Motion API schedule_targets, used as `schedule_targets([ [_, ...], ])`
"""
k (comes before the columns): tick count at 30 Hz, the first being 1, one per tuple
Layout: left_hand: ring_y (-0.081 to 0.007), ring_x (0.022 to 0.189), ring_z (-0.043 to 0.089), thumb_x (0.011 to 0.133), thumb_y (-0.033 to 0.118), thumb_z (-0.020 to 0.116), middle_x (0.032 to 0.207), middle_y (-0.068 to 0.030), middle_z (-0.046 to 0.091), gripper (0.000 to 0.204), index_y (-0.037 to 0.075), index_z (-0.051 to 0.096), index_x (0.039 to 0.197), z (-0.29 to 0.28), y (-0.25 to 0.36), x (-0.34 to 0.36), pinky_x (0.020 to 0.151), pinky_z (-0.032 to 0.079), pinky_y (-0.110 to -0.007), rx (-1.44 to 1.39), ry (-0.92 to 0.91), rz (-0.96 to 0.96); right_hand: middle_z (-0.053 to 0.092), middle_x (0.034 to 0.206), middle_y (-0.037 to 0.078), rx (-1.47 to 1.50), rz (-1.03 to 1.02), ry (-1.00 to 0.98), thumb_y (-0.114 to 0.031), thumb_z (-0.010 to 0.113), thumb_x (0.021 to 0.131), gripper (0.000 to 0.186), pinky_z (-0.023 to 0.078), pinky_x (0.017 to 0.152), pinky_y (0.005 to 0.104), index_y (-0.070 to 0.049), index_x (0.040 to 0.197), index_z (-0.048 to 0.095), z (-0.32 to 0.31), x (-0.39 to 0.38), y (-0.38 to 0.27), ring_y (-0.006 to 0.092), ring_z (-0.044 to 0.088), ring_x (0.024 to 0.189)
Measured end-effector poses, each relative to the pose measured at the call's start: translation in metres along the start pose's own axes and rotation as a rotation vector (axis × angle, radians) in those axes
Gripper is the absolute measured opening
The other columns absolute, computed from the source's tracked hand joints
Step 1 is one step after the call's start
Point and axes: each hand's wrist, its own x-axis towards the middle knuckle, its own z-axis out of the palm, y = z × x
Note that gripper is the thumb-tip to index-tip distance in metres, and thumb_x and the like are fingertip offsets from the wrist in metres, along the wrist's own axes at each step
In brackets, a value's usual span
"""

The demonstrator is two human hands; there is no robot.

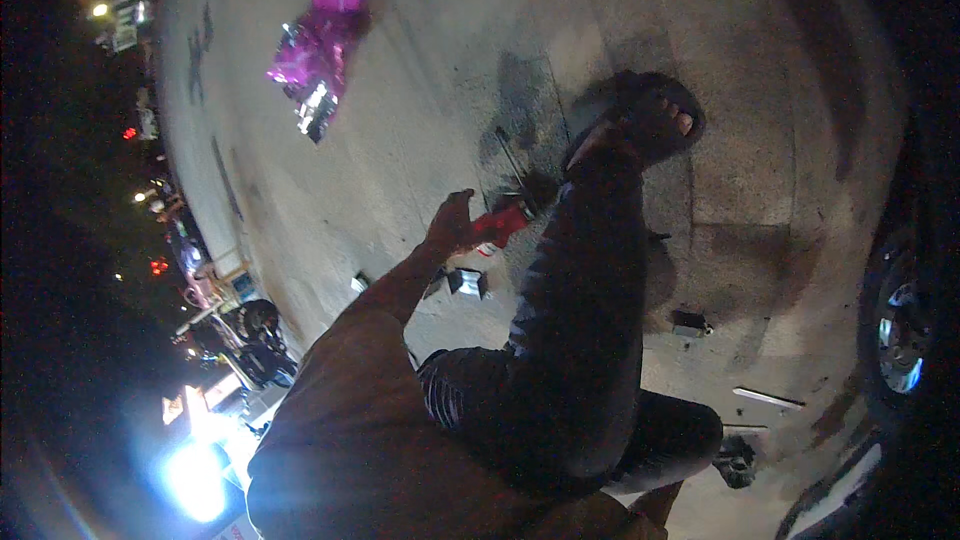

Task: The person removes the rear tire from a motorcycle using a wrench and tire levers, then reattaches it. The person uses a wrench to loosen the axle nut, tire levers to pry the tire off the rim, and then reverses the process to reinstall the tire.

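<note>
My left hand [452,222], stretched out beside my bent knee, has its fingers closed around a red tool-like thing [500,227] with a small white patch. Its exact kind is too dim to make out. Just beyond it a thin metal rod [511,158] slants over a dark patch; whether the two are joined I cannot tell. A small box-like piece [467,283] with a shiny face lies on the ground close to my left wrist. Only part of my right forearm [658,503] shows at the lower edge, below my leg; the right hand is out of sight.
Purple shiny wrapping [325,40] lies at the far left. My sandalled foot [660,120] rests on the paving. At right are a small dark block [691,324], a pale flat bar [768,398], a dark lump [737,462] and a vehicle wheel [900,335]. A bright lamp [197,480] glares lower left.
</note>
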Motion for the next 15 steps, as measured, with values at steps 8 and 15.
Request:
schedule_targets([
  [8,-0.0327,0.114,0.045,0.066,0.033,0.078,0.118,-0.0109,0.052,0.063,0.015,0.056,0.122,0.063,0.043,-0.006,0.094,0.035,-0.051,0.185,0.2,0.15,0.067,0.102,0.015,0.005,-0.112,-0.034,-0.033,0.062,0.09,0.029,0.051,0.083,0.0382,-0.008,0.104,0.067,-0.053,-0.004,-0.088,0.0308,0.064,0.096],
  [15,-0.0322,0.103,0.049,0.064,0.033,0.075,0.106,-0.0094,0.057,0.059,0.016,0.058,0.118,0.07,0.005,-0.007,0.086,0.037,-0.049,0.182,0.158,0.032,0.068,0.102,0.015,-0.047,-0.129,-0.051,-0.033,0.062,0.09,0.029,0.052,0.082,0.0386,-0.008,0.104,0.067,-0.075,0.005,-0.104,0.0314,0.065,0.095],
])
